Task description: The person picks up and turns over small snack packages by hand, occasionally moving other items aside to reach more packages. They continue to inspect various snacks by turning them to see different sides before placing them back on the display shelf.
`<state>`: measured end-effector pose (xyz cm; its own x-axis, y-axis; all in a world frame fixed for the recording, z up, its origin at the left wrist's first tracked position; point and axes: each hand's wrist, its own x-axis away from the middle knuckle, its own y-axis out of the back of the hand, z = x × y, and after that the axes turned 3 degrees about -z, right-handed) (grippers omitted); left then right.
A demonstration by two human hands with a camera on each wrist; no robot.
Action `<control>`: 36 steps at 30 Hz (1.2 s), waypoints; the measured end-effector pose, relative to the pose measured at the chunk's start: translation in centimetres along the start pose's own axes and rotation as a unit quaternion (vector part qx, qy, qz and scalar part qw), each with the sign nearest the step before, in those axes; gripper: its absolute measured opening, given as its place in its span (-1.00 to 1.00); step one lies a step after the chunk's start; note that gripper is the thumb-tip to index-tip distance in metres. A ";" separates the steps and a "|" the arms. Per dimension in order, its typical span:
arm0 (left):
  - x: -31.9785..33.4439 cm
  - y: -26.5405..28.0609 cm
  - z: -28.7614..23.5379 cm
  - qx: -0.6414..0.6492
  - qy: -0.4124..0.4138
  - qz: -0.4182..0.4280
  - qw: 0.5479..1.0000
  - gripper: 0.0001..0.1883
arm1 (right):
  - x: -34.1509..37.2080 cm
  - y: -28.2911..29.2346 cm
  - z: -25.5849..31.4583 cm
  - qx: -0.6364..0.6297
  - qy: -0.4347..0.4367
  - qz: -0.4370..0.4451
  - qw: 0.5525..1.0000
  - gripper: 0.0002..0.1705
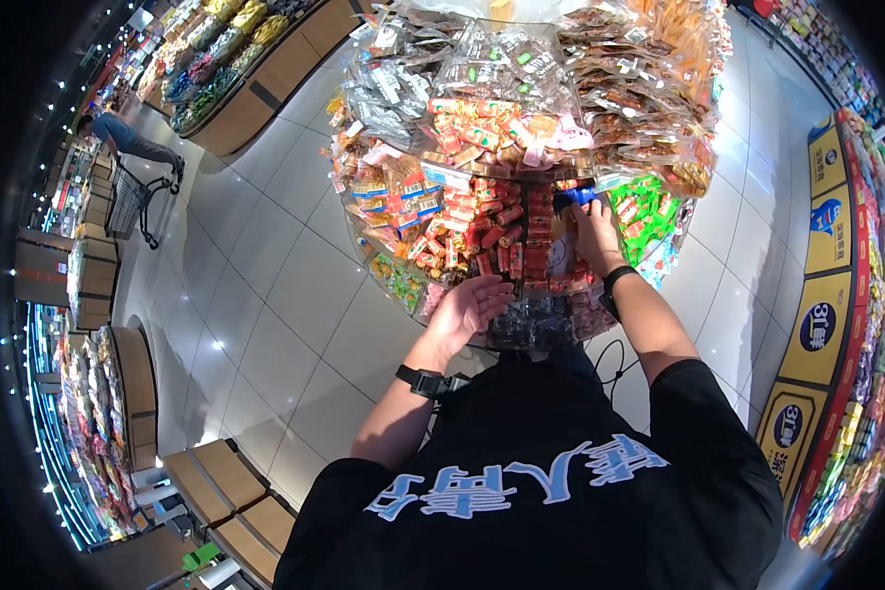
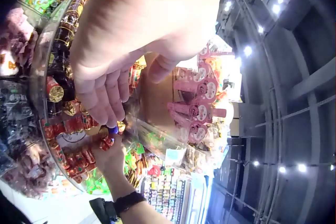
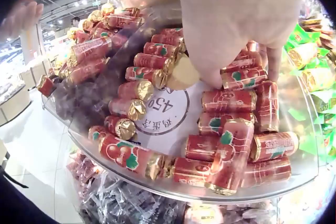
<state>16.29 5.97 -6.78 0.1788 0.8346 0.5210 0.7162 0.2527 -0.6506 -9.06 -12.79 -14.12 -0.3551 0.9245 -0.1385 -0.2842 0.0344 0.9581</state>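
Red rolls with gold ends (image 3: 228, 100) line a clear-walled bin around a printed round label (image 3: 165, 111). My right hand (image 1: 596, 236) reaches into this bin; in the right wrist view its thumb and a finger straddle rolls at the far side. The left wrist view shows a red roll (image 2: 106, 142) at the right hand's fingertips. Something blue (image 1: 573, 197) is beside those fingers. My left hand (image 1: 472, 305) hangs over the near left part of the display, fingers loosely extended, holding nothing.
Loose red rolls (image 1: 501, 226) fill the neighbouring bin, and green packets (image 1: 644, 216) lie to the right. Dark clear-wrapped packets (image 3: 121, 203) sit below the front rim. Bagged snacks (image 1: 639, 88) rise behind. A person (image 1: 138, 138) with a cart (image 1: 128, 202) stands far left.
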 end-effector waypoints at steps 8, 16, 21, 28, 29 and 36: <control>-0.1 -0.6 -0.3 -0.014 0.011 -0.013 1.000 -0.53 | 0.1 0.6 -0.5 -0.067 0.004 0.011 0.998 -0.51; -3.6 -1.4 1.4 -0.035 0.034 0.027 0.998 -0.52 | 2.4 6.3 4.5 -0.392 -0.007 -0.057 0.918 -0.62; -5.9 -6.7 0.9 0.049 0.052 0.100 0.992 -0.56 | 5.7 9.8 9.1 -0.390 0.105 -0.103 0.909 -0.60; -6.3 -8.4 1.9 0.036 -0.024 0.117 0.992 -0.59 | 7.8 12.3 8.8 -0.297 0.211 -0.071 0.929 -0.46; -6.0 -8.6 2.1 0.035 -0.029 0.115 0.992 -0.60 | 7.9 13.0 8.5 -0.289 0.220 -0.075 0.929 -0.44; -3.2 -13.3 1.5 0.037 -0.101 0.010 0.994 -0.73 | 8.1 14.8 4.5 -0.547 0.137 0.041 0.825 -0.28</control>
<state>5.14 0.67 -0.65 0.0480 0.9190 0.3914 0.6603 0.2648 -0.7028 -12.16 -3.09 0.04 -0.5585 0.7807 -0.2804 -0.8295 -0.5257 0.1887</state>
